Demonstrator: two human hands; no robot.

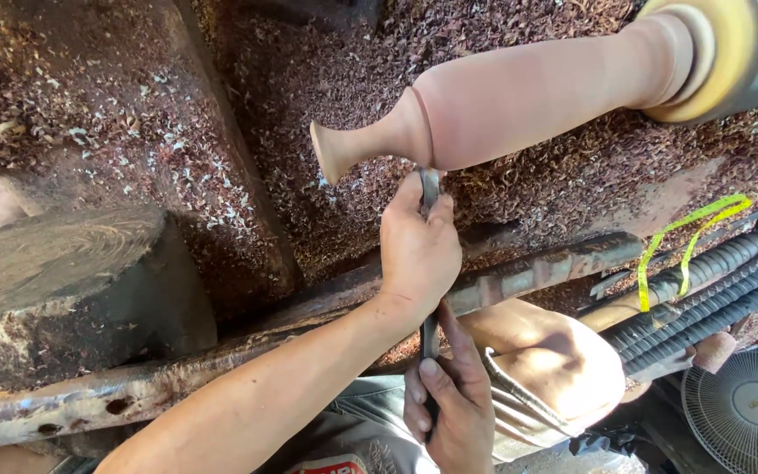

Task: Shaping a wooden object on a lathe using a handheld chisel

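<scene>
Reddish shavings surround smooth turned wood (528, 92); both hands (418, 250) grip a steel chisel (430, 189).

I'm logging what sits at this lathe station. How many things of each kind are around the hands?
Turned wooden piece: 1
Metal turning tool, held by left hand and right hand: 1
Ribbed steel bars: 3
Yellow strip: 1
Log block: 1
Fan: 1
Total: 8

light: hard sun, bright, from upper right | glare: blown-out patch on knee (563, 360), sheen on turned wood piece (519, 96) | shadows: deep, sharp-edged under log block (72, 272) & lower left | focus: sharp centre, chips crisp | blur: wood piece surface smooth-smeared | edges: slight wide-angle bend
</scene>
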